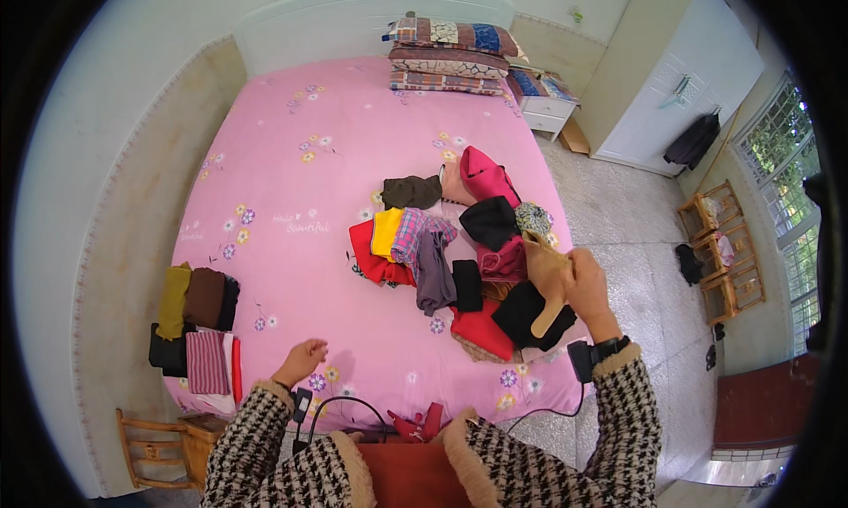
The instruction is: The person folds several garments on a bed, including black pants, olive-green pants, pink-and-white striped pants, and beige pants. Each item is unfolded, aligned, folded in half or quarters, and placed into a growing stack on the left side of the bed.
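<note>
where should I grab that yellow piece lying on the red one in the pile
Probably pinch the yellow garment at its near lower edge, coming from the bare pink sheet on the left; its right side is tucked against the plaid piece, while the left edge lies free.

The tan garment (pixel 545 274) is partly covered by the right hand (pixel 587 283); the fingers closed on it are hidden behind the cloth. Garments under the pile of clothes (pixel 459 252), left of those fingers, overlap, so their shapes cannot be told. The left hand (pixel 300 360) shows its back only; its fingers curl under, out of sight. The wooden chair (pixel 155 446), below and left of them, is cut by the dark fisheye rim. Both sleeves run off the lower edge.
</note>
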Demonstrator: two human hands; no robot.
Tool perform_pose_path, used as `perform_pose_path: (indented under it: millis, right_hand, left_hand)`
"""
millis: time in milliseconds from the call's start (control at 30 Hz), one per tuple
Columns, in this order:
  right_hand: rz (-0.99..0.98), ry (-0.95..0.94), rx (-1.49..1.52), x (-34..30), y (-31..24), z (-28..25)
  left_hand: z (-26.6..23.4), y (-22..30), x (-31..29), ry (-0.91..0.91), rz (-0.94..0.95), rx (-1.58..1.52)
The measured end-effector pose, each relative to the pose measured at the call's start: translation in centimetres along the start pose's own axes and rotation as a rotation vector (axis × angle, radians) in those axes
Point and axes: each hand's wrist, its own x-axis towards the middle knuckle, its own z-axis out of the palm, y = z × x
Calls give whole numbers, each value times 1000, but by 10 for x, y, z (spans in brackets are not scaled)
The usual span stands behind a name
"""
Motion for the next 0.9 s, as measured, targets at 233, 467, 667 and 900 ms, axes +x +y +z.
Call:
perform_pose_path:
  millis: [233,467,667,900]
  right_hand:
    - [-277,143,11,31,-115,-81]
    - [-399,276,93,47,-215,-127]
    - [-174,223,594,56,-263,-125]
    - [-10,171,666,46,-244,-82]
  left_hand:
    - [-2,101,18,-88,176,46]
    - [2,149,4,-144,615,239]
    - [31,172,-12,-43,955,418]
    - [6,160,-33,-89,740,155]
